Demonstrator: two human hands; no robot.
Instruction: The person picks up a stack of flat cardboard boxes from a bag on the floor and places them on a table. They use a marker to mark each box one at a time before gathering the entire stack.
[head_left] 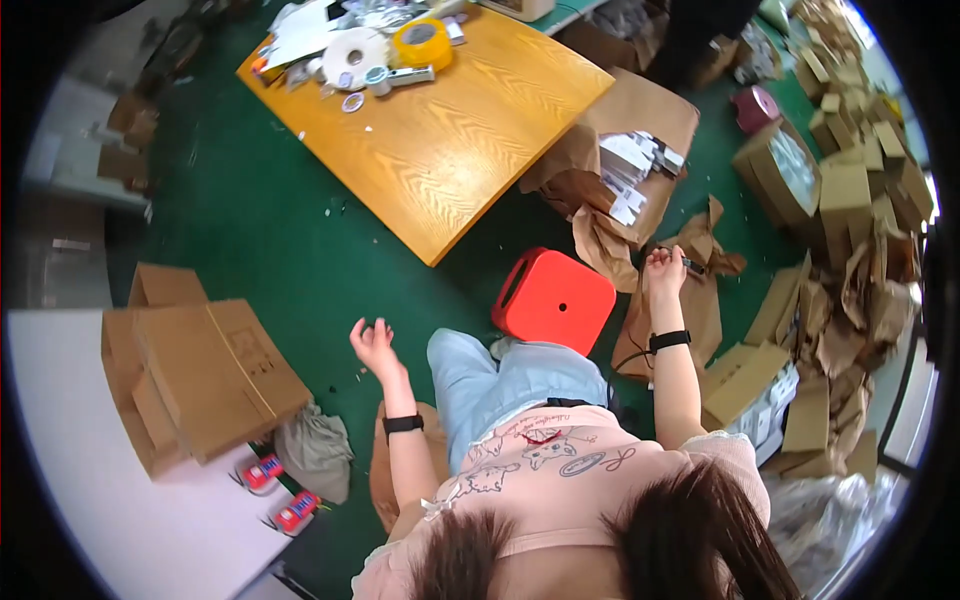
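Note:
My left hand (374, 346) hangs in the air over the green floor, its fingers apart and loosely bent, nothing in them. Out to the right, my right hand (665, 272) has its fingers curled in. A slim dark object (692, 266) sticks out beside those fingers and appears to be held; its kind is too small to tell. Between the two hands, just beyond my legs, stands a red plastic stool (557, 300) with a small hole in its top. Brown packing paper (700, 310) lies below and around my right hand.
Ahead is a wooden table (450, 150) bearing a yellow tape roll (422, 43) and a white roll (353, 57). An open box with white pieces (630, 165) sits beside it. A cardboard box (210, 375) and red packs (297, 511) rest at left; cartons (845, 205) crowd the right.

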